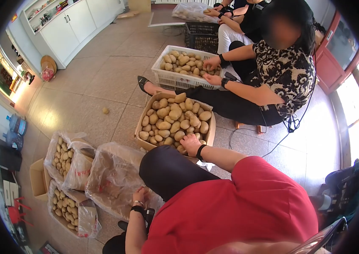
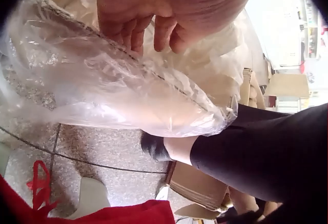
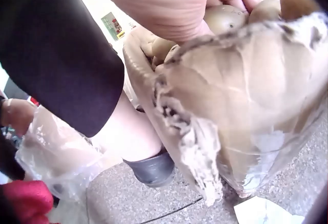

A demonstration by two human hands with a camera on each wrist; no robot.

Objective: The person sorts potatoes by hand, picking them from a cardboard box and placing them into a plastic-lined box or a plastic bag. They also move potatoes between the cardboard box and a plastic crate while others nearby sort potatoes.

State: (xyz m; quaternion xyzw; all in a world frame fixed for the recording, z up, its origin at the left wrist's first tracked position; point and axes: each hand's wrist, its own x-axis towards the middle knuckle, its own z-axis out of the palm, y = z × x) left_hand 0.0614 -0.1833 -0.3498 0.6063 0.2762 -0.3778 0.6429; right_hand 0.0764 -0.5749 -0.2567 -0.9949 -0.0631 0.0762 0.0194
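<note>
My right hand point(image 1: 191, 144) reaches over the near edge of a cardboard box point(image 1: 140, 144) heaped with potatoes point(image 1: 175, 114). In the right wrist view its thumb and bent fingers are right at a potato point(image 3: 225, 19); I cannot tell whether they grip it. My left hand point(image 1: 140, 195) hangs over the near side of a box lined with clear plastic point(image 1: 114, 158). Up close, the left fingers point(image 2: 137, 37) dangle loosely above the plastic liner point(image 2: 118, 91), with nothing held in them.
Two plastic-lined boxes of potatoes point(image 1: 63, 158) point(image 1: 66, 209) stand on the left. Ahead, another person point(image 1: 287, 72) has both hands at a white crate point(image 1: 171, 78) of potatoes. A black crate point(image 1: 202, 38) stands behind it. One loose potato point(image 1: 105, 110) lies on the floor.
</note>
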